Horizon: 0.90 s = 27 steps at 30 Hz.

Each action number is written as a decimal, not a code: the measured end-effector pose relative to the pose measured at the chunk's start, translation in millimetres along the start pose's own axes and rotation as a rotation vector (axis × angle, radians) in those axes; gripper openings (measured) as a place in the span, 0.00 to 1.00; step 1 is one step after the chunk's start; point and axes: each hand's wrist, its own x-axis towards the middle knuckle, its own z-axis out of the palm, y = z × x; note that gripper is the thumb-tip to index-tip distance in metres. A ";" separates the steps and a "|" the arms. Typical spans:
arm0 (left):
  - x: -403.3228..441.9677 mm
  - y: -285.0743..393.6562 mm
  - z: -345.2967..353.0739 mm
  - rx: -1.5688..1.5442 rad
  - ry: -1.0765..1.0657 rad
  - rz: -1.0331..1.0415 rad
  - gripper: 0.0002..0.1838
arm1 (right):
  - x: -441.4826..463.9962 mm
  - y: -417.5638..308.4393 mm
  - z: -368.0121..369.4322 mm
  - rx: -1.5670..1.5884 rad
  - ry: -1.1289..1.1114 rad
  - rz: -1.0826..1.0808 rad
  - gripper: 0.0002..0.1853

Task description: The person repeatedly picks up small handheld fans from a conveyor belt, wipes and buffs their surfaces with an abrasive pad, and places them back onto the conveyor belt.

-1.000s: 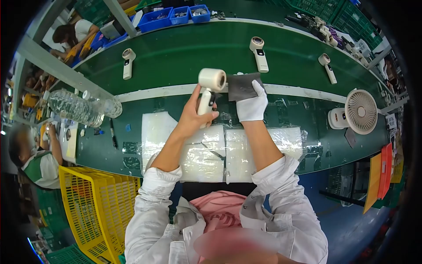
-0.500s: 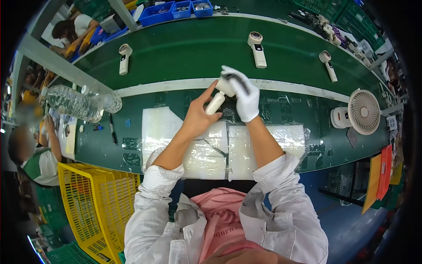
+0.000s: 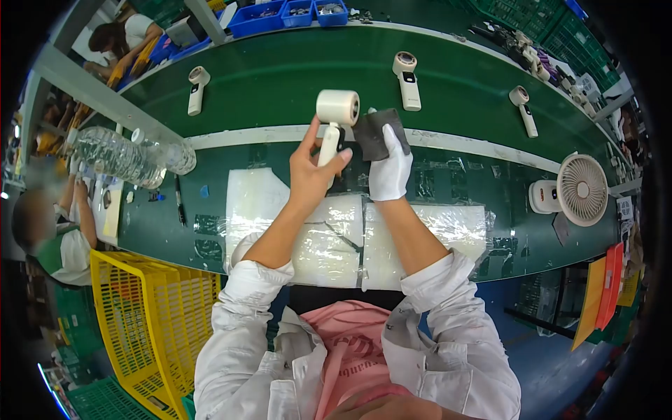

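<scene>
A cream handheld fan (image 3: 337, 107) stands upright in my left hand (image 3: 313, 168), which is bare and wrapped round its handle. The fan's round head faces right, and a dark panel shows on the handle. My right hand (image 3: 390, 171) wears a white glove and grips a dark grey cloth (image 3: 380, 134), its thumb lying over the front. The cloth hangs just to the right of the fan head, with a narrow gap between them. Most of the right fingers are hidden behind the cloth. Below both hands lie white foam sheets (image 3: 325, 241) under clear tape.
On the green belt beyond lie more handheld fans (image 3: 408, 80). A desk fan (image 3: 582, 189) stands at the right, water bottles (image 3: 115, 157) and a black pen (image 3: 180, 201) at the left. A yellow crate (image 3: 129, 308) is lower left. Other people sit at the left side.
The gloved hand and cloth have come away from the fan head. The handheld fan has moved slightly left and turned, so its head now faces right and its dark handle panel shows.
</scene>
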 end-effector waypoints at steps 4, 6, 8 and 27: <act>4.8 -23.4 5.8 -0.314 0.044 0.029 0.41 | -35.1 8.3 17.3 -0.533 -0.177 -0.161 0.21; 3.6 -25.2 8.9 -0.579 0.036 0.007 0.33 | -39.9 20.7 21.6 -0.626 -0.267 -0.284 0.22; 4.9 -17.9 8.9 -0.700 0.062 0.022 0.31 | -36.6 13.8 23.7 -0.851 -0.418 -0.422 0.27; 30.1 -30.6 -5.9 -0.690 0.110 0.095 0.25 | -19.6 30.3 19.9 -0.228 0.019 0.090 0.18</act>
